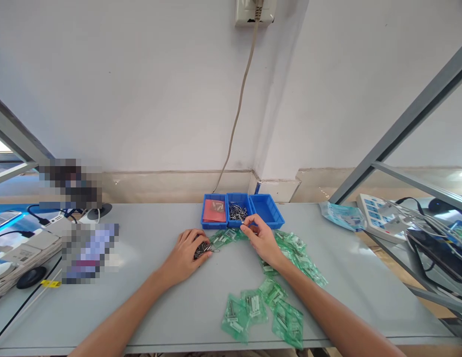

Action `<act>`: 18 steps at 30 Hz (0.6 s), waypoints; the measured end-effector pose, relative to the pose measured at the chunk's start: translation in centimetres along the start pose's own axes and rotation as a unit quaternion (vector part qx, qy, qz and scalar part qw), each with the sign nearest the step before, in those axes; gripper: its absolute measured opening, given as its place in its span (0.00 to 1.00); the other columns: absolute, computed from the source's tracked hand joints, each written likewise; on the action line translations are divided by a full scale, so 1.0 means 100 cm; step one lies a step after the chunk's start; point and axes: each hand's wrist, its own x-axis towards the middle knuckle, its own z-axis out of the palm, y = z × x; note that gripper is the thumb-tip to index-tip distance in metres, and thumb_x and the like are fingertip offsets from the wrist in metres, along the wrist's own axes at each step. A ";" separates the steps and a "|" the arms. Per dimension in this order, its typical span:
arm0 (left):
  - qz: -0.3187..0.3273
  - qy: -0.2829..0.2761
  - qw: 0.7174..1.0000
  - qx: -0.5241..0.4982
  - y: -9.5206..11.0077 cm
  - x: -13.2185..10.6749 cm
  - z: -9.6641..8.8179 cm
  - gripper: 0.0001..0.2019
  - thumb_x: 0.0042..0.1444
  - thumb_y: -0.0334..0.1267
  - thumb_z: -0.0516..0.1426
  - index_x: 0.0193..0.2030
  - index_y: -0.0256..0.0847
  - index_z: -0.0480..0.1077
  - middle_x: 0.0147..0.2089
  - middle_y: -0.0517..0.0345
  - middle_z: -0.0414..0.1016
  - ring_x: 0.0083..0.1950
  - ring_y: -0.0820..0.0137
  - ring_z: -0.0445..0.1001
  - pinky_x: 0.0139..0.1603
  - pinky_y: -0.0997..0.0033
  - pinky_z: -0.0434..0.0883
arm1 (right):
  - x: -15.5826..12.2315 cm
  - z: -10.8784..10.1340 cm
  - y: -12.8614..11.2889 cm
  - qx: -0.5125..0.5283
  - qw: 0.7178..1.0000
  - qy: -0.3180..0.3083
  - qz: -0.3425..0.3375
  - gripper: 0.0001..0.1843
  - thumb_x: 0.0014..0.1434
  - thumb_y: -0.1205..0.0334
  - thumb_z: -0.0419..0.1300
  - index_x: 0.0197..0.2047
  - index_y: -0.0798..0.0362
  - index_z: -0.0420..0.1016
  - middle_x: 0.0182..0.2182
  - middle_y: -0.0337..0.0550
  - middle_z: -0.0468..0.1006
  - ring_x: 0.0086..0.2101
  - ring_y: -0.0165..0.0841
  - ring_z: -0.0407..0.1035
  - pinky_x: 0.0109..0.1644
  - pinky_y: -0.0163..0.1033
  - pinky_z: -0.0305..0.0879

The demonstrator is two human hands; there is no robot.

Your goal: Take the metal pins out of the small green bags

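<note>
My left hand [184, 255] rests on the table, fingers curled round a handful of small metal screws [201, 249], some poking out past the thumb. Thumb and forefinger of my right hand [264, 243] are pinched together at the front of the middle blue bin [238, 196]; whatever is between them is too small to make out. Loose metal screws [237, 212] lie in that bin. Green plastic bags [225, 237] with metal parts inside lie between my hands, and further filled green bags [299, 255] spread beside my right wrist.
The left blue bin [215, 225] holds a red packet [213, 214]; the right blue bin [267, 209] adjoins the middle one. Several green bags [255, 305] lie near the table's front edge. A blue packet [342, 215] and a power strip [381, 218] sit at right, cables and electronics [33, 248] at left.
</note>
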 end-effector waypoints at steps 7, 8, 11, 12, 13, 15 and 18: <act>0.002 0.001 1.000 0.003 -0.003 -0.001 0.001 0.10 0.73 0.45 0.53 0.51 0.46 0.72 0.57 0.52 0.71 0.60 0.58 0.67 0.64 0.51 0.64 | 0.000 0.000 -0.004 0.066 0.996 -0.040 0.038 0.19 0.63 0.41 0.65 0.43 0.49 0.73 0.34 0.35 0.71 0.21 0.24 0.57 0.20 0.33 0.56; 0.003 0.002 1.000 0.004 -0.003 -0.001 0.001 0.10 0.73 0.45 0.53 0.51 0.46 0.72 0.57 0.52 0.72 0.60 0.58 0.67 0.64 0.51 0.65 | 0.000 0.000 -0.005 0.083 0.994 -0.045 0.049 0.20 0.63 0.41 0.65 0.44 0.49 0.73 0.34 0.36 0.71 0.21 0.24 0.56 0.20 0.33 0.57; 0.005 0.002 1.000 0.005 -0.003 -0.001 0.001 0.09 0.73 0.44 0.53 0.51 0.47 0.72 0.57 0.52 0.72 0.60 0.58 0.67 0.64 0.51 0.65 | 0.000 -0.002 -0.005 0.138 0.986 -0.055 0.077 0.20 0.63 0.42 0.66 0.44 0.50 0.76 0.33 0.36 0.71 0.21 0.23 0.55 0.20 0.31 0.56; 0.005 0.003 1.000 0.005 -0.004 -0.001 0.001 0.09 0.73 0.44 0.53 0.51 0.47 0.72 0.57 0.52 0.72 0.60 0.58 0.67 0.64 0.52 0.65 | 0.000 -0.002 -0.006 0.154 0.983 -0.057 0.083 0.19 0.62 0.42 0.67 0.43 0.50 0.77 0.33 0.36 0.71 0.21 0.23 0.55 0.20 0.31 0.55; 0.006 0.004 1.000 0.005 -0.004 -0.001 0.001 0.09 0.73 0.43 0.53 0.51 0.47 0.72 0.57 0.53 0.72 0.60 0.58 0.68 0.64 0.52 0.64 | 0.001 -0.002 -0.006 0.169 0.980 -0.057 0.088 0.19 0.62 0.43 0.68 0.43 0.50 0.77 0.32 0.36 0.70 0.21 0.23 0.55 0.20 0.31 0.55; 0.008 0.006 1.000 0.007 -0.005 -0.001 0.002 0.08 0.73 0.43 0.54 0.51 0.47 0.72 0.57 0.53 0.73 0.60 0.58 0.68 0.64 0.52 0.64 | 0.002 -0.002 -0.006 0.194 0.975 -0.055 0.091 0.19 0.61 0.44 0.69 0.42 0.51 0.78 0.32 0.36 0.70 0.21 0.22 0.54 0.20 0.31 0.53; 0.009 0.008 1.000 0.006 -0.007 -0.001 0.003 0.08 0.72 0.42 0.54 0.51 0.47 0.73 0.57 0.53 0.73 0.59 0.58 0.68 0.63 0.52 0.65 | 0.003 -0.001 -0.007 0.217 0.971 -0.054 0.090 0.18 0.61 0.44 0.69 0.42 0.50 0.79 0.32 0.36 0.70 0.22 0.22 0.54 0.20 0.31 0.52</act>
